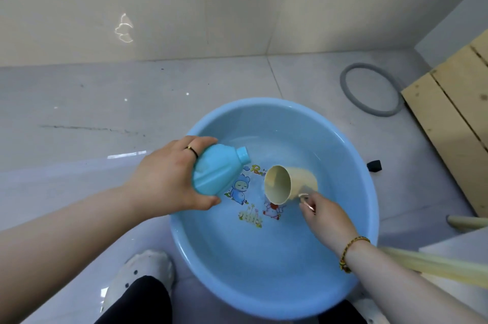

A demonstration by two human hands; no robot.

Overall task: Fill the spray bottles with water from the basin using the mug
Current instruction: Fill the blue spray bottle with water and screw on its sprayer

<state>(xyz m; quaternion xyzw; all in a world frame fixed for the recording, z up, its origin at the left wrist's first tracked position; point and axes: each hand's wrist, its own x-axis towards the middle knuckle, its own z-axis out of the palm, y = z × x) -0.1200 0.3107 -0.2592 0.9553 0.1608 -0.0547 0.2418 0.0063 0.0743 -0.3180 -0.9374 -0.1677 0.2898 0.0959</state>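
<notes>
Over the basin's (264,276) left rim, the blue spray bottle (219,173) is being gripped round its base by the left hand (169,178), fingers curled, its neck tilting toward the basin's middle. There, the cream mug (290,184) is being held on its side, its handle being pinched by the right hand (327,220), its mouth facing the bottle.

A single wide-angle view, worn on the person's head, faces forward and steeply down. It sits close above the basin (264,271), which fills the lower middle. Both forearms enter from the bottom corners, with the left hand (169,178) and right hand (327,218) near centre. The floor (105,102) runs up to the wall (184,7) across the top.
</notes>
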